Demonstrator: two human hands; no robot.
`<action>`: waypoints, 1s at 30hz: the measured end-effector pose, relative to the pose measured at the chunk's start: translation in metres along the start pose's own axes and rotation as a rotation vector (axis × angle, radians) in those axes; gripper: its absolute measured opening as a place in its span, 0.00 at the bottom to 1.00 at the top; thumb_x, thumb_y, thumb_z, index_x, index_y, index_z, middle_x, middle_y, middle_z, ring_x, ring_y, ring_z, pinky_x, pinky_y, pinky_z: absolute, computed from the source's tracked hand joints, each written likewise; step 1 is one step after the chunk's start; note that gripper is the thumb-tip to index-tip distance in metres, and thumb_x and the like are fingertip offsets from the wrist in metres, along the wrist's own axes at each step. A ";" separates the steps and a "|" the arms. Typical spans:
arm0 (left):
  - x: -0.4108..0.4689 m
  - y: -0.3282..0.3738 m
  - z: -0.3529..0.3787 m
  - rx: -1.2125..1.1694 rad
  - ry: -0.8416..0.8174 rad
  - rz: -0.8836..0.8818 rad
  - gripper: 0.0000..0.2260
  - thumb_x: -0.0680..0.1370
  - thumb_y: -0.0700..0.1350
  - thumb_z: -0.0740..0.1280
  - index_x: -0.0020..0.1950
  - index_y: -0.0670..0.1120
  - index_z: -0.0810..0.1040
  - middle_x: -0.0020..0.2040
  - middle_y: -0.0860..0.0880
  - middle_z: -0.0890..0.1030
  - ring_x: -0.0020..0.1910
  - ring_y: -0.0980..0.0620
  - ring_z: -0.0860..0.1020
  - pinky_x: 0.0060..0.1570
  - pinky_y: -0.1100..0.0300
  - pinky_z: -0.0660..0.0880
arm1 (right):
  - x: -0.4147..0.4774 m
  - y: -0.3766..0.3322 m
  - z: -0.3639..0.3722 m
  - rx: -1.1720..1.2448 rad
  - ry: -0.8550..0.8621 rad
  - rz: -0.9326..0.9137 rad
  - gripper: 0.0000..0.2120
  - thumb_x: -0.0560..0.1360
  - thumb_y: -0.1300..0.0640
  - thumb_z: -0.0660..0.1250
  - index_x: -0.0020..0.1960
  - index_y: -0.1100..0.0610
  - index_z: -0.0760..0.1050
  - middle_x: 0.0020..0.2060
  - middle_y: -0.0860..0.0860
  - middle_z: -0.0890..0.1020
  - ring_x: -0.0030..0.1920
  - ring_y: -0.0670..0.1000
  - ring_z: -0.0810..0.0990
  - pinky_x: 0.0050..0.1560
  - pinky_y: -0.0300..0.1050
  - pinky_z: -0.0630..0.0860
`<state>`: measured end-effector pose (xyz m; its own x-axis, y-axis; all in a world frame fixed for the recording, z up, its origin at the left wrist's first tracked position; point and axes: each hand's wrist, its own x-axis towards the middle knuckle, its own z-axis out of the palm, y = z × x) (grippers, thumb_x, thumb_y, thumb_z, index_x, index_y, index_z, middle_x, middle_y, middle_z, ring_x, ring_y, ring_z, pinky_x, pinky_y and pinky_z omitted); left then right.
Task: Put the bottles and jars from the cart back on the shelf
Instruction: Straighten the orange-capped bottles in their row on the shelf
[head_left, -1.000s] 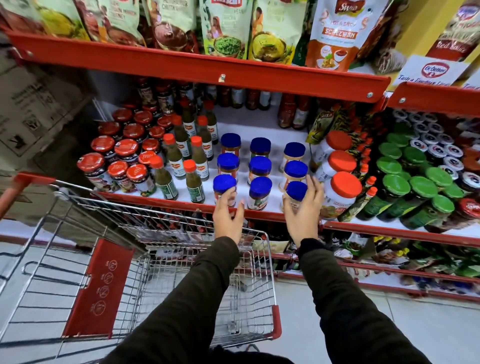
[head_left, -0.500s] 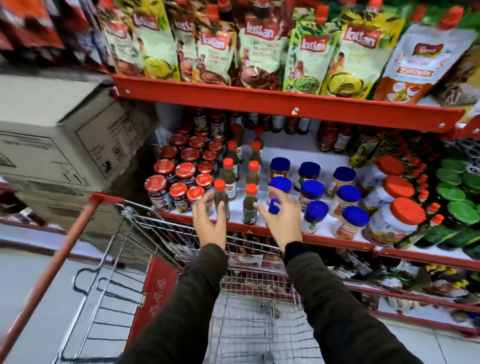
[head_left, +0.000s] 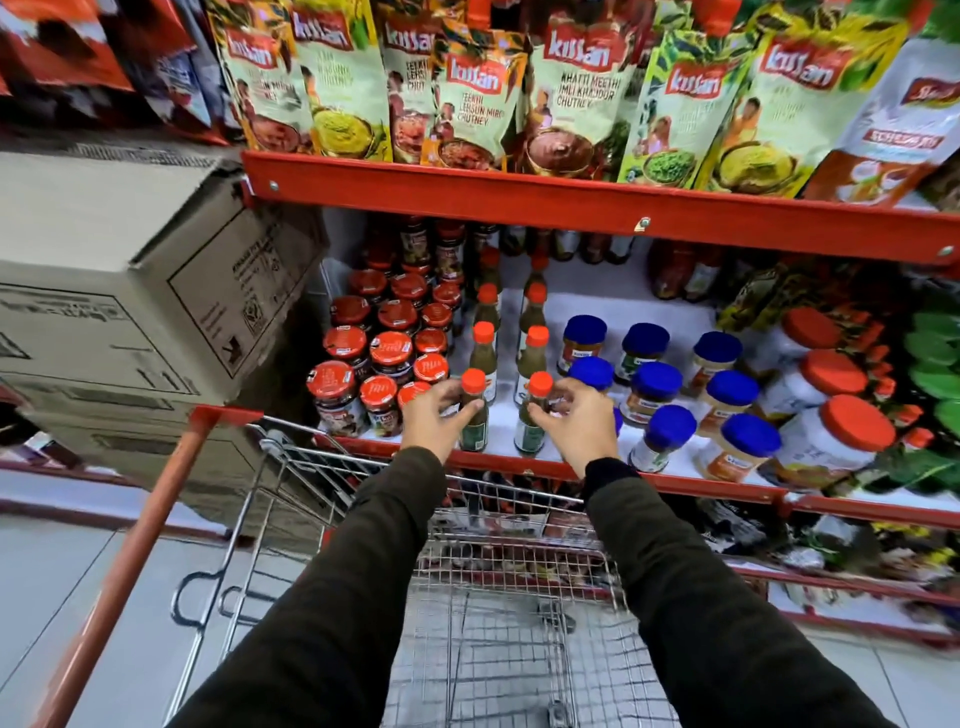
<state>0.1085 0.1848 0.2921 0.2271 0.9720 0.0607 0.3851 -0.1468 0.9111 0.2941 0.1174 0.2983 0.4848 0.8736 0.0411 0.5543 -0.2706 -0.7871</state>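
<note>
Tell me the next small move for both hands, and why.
Probably let go and draw back toward the cart. The left hand and right hand each hold an orange-capped bottle, left and right, already upright at the shelf's front edge.

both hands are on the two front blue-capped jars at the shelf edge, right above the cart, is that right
Not quite. In the head view the left hand and right hand are on the two front orange-capped bottles of green sauce, not blue-capped jars, which stand just to the right. The rest holds: they are at the shelf edge, above the cart.
</note>
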 end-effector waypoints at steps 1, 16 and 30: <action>0.001 0.000 0.000 -0.003 0.014 -0.009 0.14 0.72 0.43 0.76 0.57 0.43 0.83 0.49 0.52 0.84 0.46 0.60 0.80 0.51 0.72 0.74 | 0.001 -0.001 -0.001 0.002 -0.017 -0.009 0.13 0.72 0.54 0.77 0.54 0.56 0.82 0.50 0.52 0.86 0.52 0.53 0.84 0.58 0.54 0.80; 0.006 -0.003 -0.002 0.017 -0.077 0.035 0.16 0.74 0.45 0.75 0.62 0.45 0.82 0.53 0.49 0.85 0.57 0.50 0.82 0.58 0.61 0.75 | 0.007 -0.008 -0.003 0.012 -0.040 -0.106 0.11 0.72 0.57 0.77 0.53 0.57 0.82 0.47 0.51 0.85 0.48 0.50 0.82 0.55 0.49 0.80; 0.011 -0.008 -0.005 0.087 -0.046 0.042 0.19 0.72 0.48 0.76 0.61 0.46 0.82 0.50 0.51 0.84 0.53 0.51 0.81 0.59 0.51 0.78 | 0.011 -0.004 -0.007 0.028 -0.078 -0.086 0.13 0.72 0.58 0.78 0.55 0.58 0.81 0.47 0.51 0.85 0.49 0.49 0.82 0.57 0.46 0.79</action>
<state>0.1033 0.1979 0.2881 0.2852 0.9553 0.0774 0.4501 -0.2048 0.8692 0.3024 0.1254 0.3064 0.3816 0.9222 0.0621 0.5716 -0.1827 -0.7999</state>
